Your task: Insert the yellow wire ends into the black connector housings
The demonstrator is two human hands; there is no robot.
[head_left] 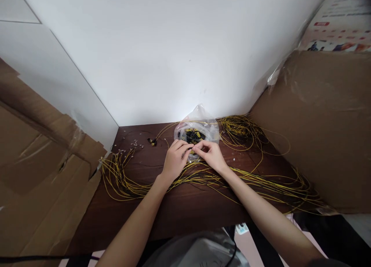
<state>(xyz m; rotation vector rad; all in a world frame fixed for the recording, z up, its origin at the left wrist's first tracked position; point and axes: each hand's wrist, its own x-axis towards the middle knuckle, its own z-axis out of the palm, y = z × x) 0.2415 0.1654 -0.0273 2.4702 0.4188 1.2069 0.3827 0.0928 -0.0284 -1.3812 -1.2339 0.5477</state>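
My left hand and my right hand meet fingertip to fingertip in front of a clear plastic bag. The bag lies open and holds many small black and yellow parts. A small black piece shows at the fingertips of my left hand, which are closed in a pinch. Thumb and forefinger of my right hand are pressed together right beside it; what they hold is too small to make out. Below both wrists runs a long bundle of thin yellow and black wires across the dark wooden table.
A tangled coil of yellow wire lies at the back right. At the left are small pale bits and a few black and yellow parts. Cardboard boxes flank the table, left and right; a white wall stands behind.
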